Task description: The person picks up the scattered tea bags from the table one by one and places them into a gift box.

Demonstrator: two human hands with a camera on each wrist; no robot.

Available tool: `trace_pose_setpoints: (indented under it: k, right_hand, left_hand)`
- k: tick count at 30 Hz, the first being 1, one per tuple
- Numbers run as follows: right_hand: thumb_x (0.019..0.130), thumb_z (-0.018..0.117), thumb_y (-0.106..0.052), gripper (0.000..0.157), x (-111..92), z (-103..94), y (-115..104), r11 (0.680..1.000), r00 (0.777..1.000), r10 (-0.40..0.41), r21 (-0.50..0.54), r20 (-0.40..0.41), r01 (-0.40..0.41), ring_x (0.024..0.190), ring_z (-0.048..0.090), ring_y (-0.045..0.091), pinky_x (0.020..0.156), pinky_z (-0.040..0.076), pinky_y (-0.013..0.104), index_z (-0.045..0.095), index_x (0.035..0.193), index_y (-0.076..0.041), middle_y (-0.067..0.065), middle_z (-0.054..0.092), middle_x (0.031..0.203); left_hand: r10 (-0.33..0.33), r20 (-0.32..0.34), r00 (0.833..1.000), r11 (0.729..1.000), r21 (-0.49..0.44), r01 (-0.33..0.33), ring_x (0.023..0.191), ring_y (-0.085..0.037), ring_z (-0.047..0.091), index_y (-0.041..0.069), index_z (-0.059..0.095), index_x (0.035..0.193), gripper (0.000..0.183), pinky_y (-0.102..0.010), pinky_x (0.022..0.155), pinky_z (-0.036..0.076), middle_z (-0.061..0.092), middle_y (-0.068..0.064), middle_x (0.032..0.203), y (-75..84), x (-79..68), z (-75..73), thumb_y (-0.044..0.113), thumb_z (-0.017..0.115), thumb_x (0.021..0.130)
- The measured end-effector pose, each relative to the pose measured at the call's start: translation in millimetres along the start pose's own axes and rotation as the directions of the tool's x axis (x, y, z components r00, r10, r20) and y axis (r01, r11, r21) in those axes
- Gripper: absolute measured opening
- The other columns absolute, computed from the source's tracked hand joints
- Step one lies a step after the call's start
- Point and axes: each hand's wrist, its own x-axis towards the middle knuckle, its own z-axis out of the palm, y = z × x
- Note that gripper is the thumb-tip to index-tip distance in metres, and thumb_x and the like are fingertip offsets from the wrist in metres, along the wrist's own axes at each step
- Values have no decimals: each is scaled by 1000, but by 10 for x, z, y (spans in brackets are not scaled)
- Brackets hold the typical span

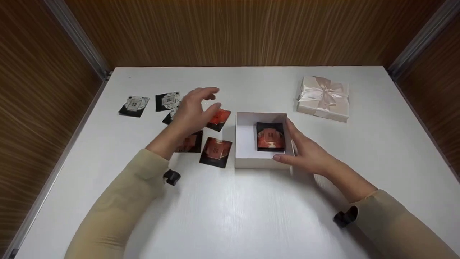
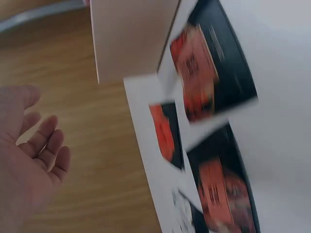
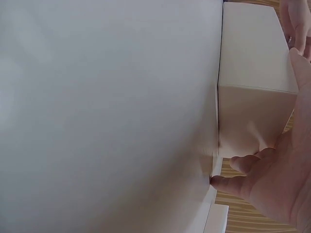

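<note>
My left hand (image 1: 194, 112) is raised over the left group of flat square cards, with nothing in its loosely bent fingers. Beneath and around it lie black-and-red cards (image 1: 216, 152) and black-and-white cards (image 1: 134, 106), some partly hidden by the hand. My right hand (image 1: 309, 153) holds the right side of an open white box (image 1: 246, 163), its thumb over the front rim and its fingers along the outer wall. Inside, against the right, sits a small stack of black-and-red cards (image 1: 271, 137). In the right wrist view the fingers (image 3: 243, 187) touch the box's side near the tabletop.
A pale box lid (image 1: 323, 97) with a satin ribbon bow lies at the back right of the white table (image 1: 215, 208). Wood-patterned panels (image 1: 230, 32) rise behind the table and on both sides.
</note>
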Motion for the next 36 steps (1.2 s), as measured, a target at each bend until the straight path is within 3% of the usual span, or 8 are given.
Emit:
trace_pose_setpoints:
  k: [4, 9, 15, 19, 28, 32, 36]
  right_hand:
    - [92, 72, -67, 122, 10, 0, -7, 1000, 1000, -5, -5, -7, 5, 157, 23, 41, 124, 24, 60, -10, 171, -23, 15, 8, 176]
    - [92, 73, -67, 122, 19, -1, -13, 1000, 1000, -13, -12, -13, 12, 157, 24, 41, 124, 25, 60, -9, 171, -23, 16, 10, 176]
    - [91, 73, -67, 122, 15, -1, -13, 1000, 1000, -19, -12, -18, 18, 157, 25, 41, 124, 26, 60, -7, 172, -21, 15, 10, 176]
    - [91, 74, -67, 123, 6, 3, -8, 1000, 1000, -12, -3, -18, 12, 157, 24, 40, 124, 25, 60, -7, 172, -20, 15, 10, 176]
    - [91, 75, -66, 124, 5, 12, -14, 1000, 999, -25, 6, -24, 25, 157, 25, 38, 124, 26, 59, -8, 171, -21, 13, 10, 177]
    - [90, 75, -67, 124, 3, 9, -19, 1000, 999, -24, -2, -27, 24, 157, 25, 38, 124, 26, 58, -6, 172, -20, 13, 11, 177]
    - [90, 75, -66, 124, -3, -3, -20, 1000, 999, -19, 0, -30, 19, 157, 26, 38, 124, 27, 58, -6, 172, -20, 13, 11, 176]
  left_hand:
    - [-94, -96, 991, 995, 18, 96, 130, -29, 57, 10, 61, 148, 45, -47, 112, 44, 65, -13, 134, -369, -46, -373, 25, 67, 106]
    - [-194, -197, 961, 977, 54, 208, 133, -37, 54, 5, 59, 148, 47, -54, 113, 40, 62, -21, 137, -832, -186, -836, 22, 67, 105]
    - [-352, -213, 912, 932, 15, 363, 146, -37, 43, 8, 49, 158, 58, -53, 120, 35, 51, -20, 154, -1216, -365, -1196, 32, 63, 107]
    - [-412, -183, 893, 909, -23, 415, 155, -34, 32, 12, 41, 164, 65, -52, 125, 27, 42, -16, 164, -1405, -441, -1280, 39, 61, 108]
    - [-504, -87, 859, 862, -100, 496, 162, -29, 13, 19, 25, 170, 80, -52, 128, 16, 23, -9, 175, -1683, -547, -1253, 55, 55, 106]
    - [-520, -45, 853, 851, -107, 514, 161, -34, 11, 15, 20, 171, 85, -54, 128, 15, 19, -12, 176, -1775, -583, -1244, 56, 56, 106]
    - [-534, -2, 845, 839, -125, 530, 159, -38, 20, 13, 14, 172, 86, -55, 125, 22, 15, -18, 175, -1866, -594, -1230, 52, 56, 107]
